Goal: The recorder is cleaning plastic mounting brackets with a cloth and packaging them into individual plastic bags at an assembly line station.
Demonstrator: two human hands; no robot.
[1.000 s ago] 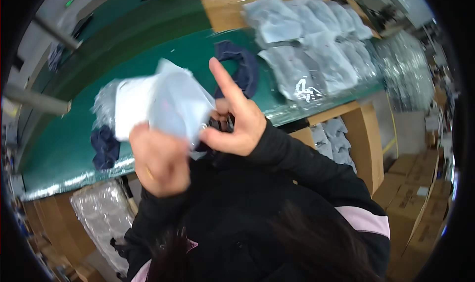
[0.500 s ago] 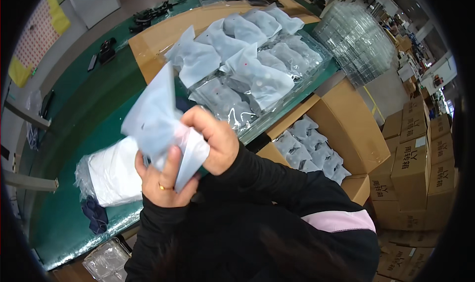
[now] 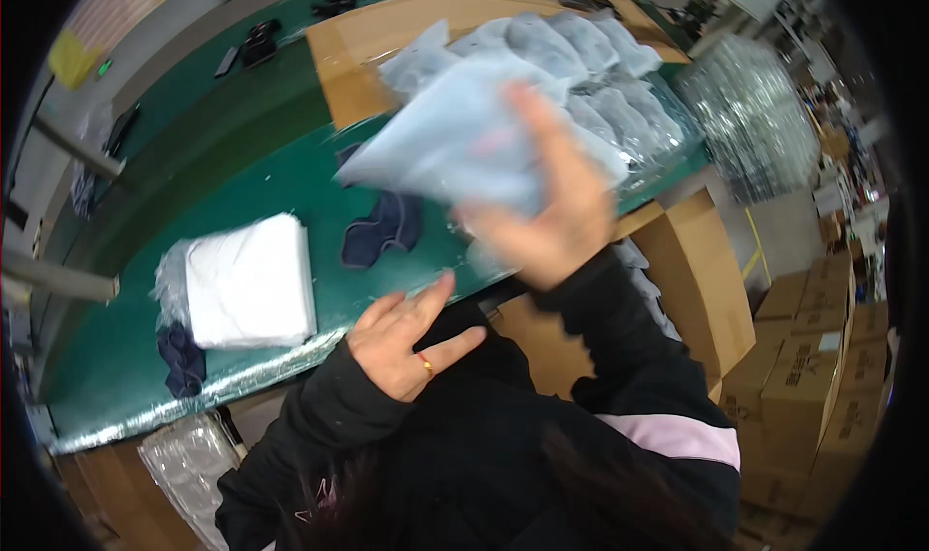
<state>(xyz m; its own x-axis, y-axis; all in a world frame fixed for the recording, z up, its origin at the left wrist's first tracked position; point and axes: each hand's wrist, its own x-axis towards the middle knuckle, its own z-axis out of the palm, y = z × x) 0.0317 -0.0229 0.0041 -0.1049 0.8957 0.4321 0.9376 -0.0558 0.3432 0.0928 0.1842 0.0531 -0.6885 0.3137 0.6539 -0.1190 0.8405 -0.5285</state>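
One pale blue bag (image 3: pixel 464 140) is clamped in the right hand (image 3: pixel 547 227); the left hand (image 3: pixel 406 343) is spread, empty.

- The right hand (image 3: pixel 552 227) and the pale blue plastic bag (image 3: pixel 464 145) it holds are smeared by motion blur, so its grip and the bag's contents cannot be told.
- The bag hides part of the pile of packed bags (image 3: pixel 590 58) on the desk (image 3: pixel 242 178).
- The white stack (image 3: pixel 250 280) covers most of a dark blue cloth (image 3: pixel 181 359).
- The clear bags (image 3: pixel 189 469) below the desk are cut off by the fisheye rim.
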